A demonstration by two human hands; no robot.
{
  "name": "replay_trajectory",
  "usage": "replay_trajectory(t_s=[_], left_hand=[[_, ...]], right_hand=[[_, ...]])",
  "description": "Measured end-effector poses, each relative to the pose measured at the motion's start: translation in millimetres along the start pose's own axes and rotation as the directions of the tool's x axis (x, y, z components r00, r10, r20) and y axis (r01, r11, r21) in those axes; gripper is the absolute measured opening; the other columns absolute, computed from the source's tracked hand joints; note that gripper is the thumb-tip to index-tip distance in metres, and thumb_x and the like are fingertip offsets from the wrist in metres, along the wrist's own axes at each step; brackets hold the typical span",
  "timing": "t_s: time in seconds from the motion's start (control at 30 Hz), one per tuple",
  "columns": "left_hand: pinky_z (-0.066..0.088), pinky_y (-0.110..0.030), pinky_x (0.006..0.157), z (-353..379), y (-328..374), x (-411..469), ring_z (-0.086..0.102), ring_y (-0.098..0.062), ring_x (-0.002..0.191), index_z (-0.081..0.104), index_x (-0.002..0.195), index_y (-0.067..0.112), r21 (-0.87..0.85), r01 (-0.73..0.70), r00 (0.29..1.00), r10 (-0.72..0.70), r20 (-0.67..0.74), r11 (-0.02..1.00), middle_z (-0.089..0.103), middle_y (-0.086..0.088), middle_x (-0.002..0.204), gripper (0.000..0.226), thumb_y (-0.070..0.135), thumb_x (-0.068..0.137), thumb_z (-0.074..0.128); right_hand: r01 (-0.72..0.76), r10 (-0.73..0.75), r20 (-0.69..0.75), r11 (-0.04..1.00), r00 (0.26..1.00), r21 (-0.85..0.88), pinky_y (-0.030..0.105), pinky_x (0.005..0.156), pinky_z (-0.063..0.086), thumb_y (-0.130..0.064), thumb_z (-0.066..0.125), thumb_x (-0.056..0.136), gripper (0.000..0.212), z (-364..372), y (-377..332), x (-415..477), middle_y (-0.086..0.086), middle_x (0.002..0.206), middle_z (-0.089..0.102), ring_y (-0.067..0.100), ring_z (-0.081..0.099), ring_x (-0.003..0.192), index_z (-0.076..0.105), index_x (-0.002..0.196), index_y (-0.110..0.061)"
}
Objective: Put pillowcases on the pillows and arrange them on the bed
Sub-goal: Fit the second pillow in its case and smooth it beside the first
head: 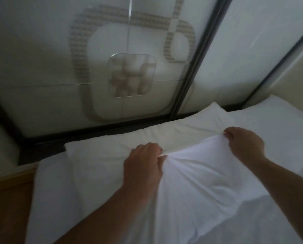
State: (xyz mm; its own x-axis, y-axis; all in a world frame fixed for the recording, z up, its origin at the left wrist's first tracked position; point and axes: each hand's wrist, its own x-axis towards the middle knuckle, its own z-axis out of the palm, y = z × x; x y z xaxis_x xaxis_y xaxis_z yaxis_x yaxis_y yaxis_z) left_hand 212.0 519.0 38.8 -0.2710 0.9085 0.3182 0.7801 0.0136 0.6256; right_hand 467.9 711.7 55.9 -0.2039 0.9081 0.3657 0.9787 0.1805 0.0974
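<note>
A white pillowcase [200, 176] hangs from both my hands over the bed. My left hand [143, 166] pinches its upper edge on the left, and my right hand [244, 140] pinches the same edge on the right, so the cloth is stretched between them. Beyond the hands a white pillow [126, 147] lies across the head of the bed, its far corner pointing up near the wall. A second white pillow [274, 117] lies to its right.
A white sheet [59, 191] covers the bed [253, 217]. A dark frame [41, 145] edges the frosted glass wall panel [41, 67] behind the pillows. Wooden floor [8, 208] shows at the lower left.
</note>
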Motion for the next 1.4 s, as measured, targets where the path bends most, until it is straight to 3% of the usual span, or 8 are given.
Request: replay_trajectory(t_s=[0.23, 0.37, 0.47, 0.53, 0.6, 0.7, 0.9, 1.4], left_hand=[[0.032, -0.043, 0.101, 22, -21, -26, 0.046, -0.028, 0.114, 0.052, 0.105, 0.019, 0.212, -0.034, 0.978, -0.011, 0.209, 0.977, 0.056, -0.004, 0.115, 0.028, 0.038, 0.093, 0.036], [-0.009, -0.062, 0.110, 43, -14, -1, -0.001, -0.030, 0.144, 0.015, 0.143, 0.032, 0.235, -0.016, 0.989, -0.019, 0.149, 0.972, 0.013, -0.002, 0.158, 0.065, 0.062, 0.086, 0.010], [-0.013, -0.069, 0.103, 60, -22, 5, -0.015, -0.031, 0.142, -0.002, 0.145, 0.035, 0.354, -0.037, 0.970, -0.051, 0.236, 0.935, -0.005, -0.001, 0.159, 0.077, 0.073, 0.078, 0.002], [-0.015, -0.070, 0.100, 67, -41, -3, -0.023, -0.030, 0.140, -0.014, 0.143, 0.039, 0.414, 0.006, 0.933, -0.155, 0.326, 0.910, -0.017, 0.000, 0.158, 0.090, 0.085, 0.065, -0.005], [-0.018, -0.070, 0.098, 68, -52, -8, -0.029, -0.029, 0.138, -0.025, 0.139, 0.040, 0.420, 0.048, 0.888, -0.231, 0.398, 0.906, -0.029, -0.001, 0.153, 0.108, 0.096, 0.049, -0.004], [-0.019, -0.072, 0.095, 66, -46, -3, -0.032, -0.032, 0.136, -0.027, 0.138, 0.037, 0.434, 0.055, 0.826, -0.285, 0.487, 0.899, -0.034, -0.005, 0.151, 0.128, 0.102, 0.032, 0.006], [-0.019, -0.071, 0.097, 68, -34, -18, -0.030, -0.033, 0.137, -0.027, 0.140, 0.030, 0.473, 0.025, 0.863, -0.258, 0.435, 0.880, -0.030, -0.008, 0.153, 0.134, 0.102, 0.032, 0.011], [-0.001, -0.060, 0.110, 47, -44, -38, -0.008, -0.020, 0.144, -0.011, 0.145, 0.034, 0.580, 0.102, 0.919, -0.300, 0.256, 0.808, -0.011, 0.002, 0.159, 0.100, 0.081, 0.057, -0.019]], right_hand=[[-0.070, 0.044, 0.423, 0.996, 0.905, 0.047, 0.044, 0.095, 0.045, -0.032, 0.038, 0.098, 0.031, 21, -18, -25, 0.008, 0.131, 0.057, 0.031, 0.053, 0.115, 0.058, 0.119, -0.023], [0.137, -0.199, 0.245, 0.959, 0.949, 0.248, 0.043, 0.111, 0.024, -0.048, 0.033, 0.096, 0.053, 12, -75, -30, -0.001, 0.155, 0.027, 0.021, 0.025, 0.141, 0.032, 0.144, -0.026], [0.437, -0.511, 0.231, 0.847, 0.828, 0.303, 0.038, 0.113, 0.013, -0.064, 0.014, 0.091, 0.062, 29, -107, -47, -0.009, 0.157, 0.013, 0.011, 0.008, 0.145, 0.021, 0.146, -0.037], [0.304, -0.373, 0.336, 0.922, 0.865, 0.240, 0.039, 0.116, 0.008, -0.065, 0.011, 0.090, 0.062, 46, -70, -44, -0.012, 0.158, 0.009, 0.009, 0.003, 0.145, 0.013, 0.147, -0.039], [-0.140, 0.094, 0.408, 0.986, 0.908, 0.086, 0.048, 0.116, 0.015, -0.062, 0.018, 0.092, 0.064, 62, 5, -32, -0.002, 0.159, 0.015, 0.020, 0.014, 0.144, 0.018, 0.148, -0.030], [-0.611, 0.546, 0.525, 0.789, 0.653, -0.060, 0.053, 0.112, 0.023, -0.066, 0.024, 0.090, 0.079, 61, 93, -33, 0.020, 0.153, 0.026, 0.039, 0.029, 0.137, 0.021, 0.147, -0.012], [-0.333, 0.240, 0.371, 0.920, 0.897, 0.209, 0.048, 0.115, 0.011, -0.061, 0.017, 0.091, 0.070, 59, 31, -21, 0.003, 0.160, 0.010, 0.024, 0.011, 0.145, 0.013, 0.149, -0.022], [-0.369, 0.263, 0.522, 0.923, 0.811, 0.109, 0.054, 0.115, 0.001, -0.068, 0.012, 0.087, 0.073, 60, 20, -52, -0.003, 0.161, -0.006, 0.023, -0.005, 0.146, -0.001, 0.149, -0.030]])
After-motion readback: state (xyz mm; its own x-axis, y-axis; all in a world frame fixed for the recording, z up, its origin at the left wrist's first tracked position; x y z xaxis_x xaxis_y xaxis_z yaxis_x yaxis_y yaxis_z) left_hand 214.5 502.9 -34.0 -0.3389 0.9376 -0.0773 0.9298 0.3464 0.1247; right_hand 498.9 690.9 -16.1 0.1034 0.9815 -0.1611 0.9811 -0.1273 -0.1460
